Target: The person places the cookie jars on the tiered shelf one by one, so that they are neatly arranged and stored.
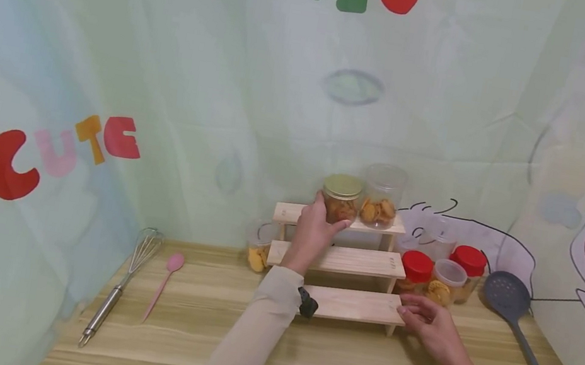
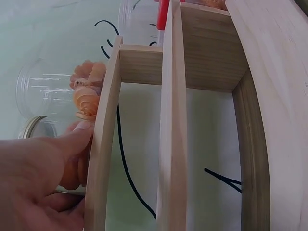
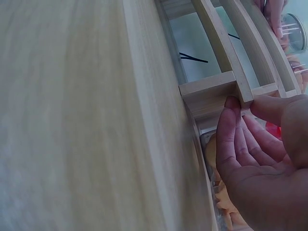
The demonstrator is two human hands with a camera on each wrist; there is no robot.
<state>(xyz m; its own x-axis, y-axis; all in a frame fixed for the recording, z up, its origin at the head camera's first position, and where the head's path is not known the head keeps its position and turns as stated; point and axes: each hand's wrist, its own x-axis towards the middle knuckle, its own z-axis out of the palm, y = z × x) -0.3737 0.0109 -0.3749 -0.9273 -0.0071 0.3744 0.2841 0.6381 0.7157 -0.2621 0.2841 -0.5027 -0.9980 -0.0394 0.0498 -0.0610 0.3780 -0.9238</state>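
Observation:
On the top step of a three-tier wooden rack [image 1: 347,306] stands a clear jar with a gold lid [image 1: 342,190], filled with brownish snacks. My left hand [image 1: 312,233] grips this jar low down, thumb across its front; the left wrist view shows the thumb beside the step's edge. Just right of it, a clear jar [image 1: 379,206] with orange-brown pieces shares the step. At the lowest step's right end, my right hand [image 1: 436,330] pinches the board's corner between thumb and fingers, plainly seen in the right wrist view.
Jars with red lids [image 1: 417,267] and a white-lidded jar [image 1: 448,280] cluster right of the rack. Another jar [image 1: 259,246] stands behind its left side. A whisk [image 1: 120,289] and pink spoon [image 1: 164,283] lie left; a slotted skimmer [image 1: 519,327] lies right. A printed curtain [image 1: 213,100] hangs behind.

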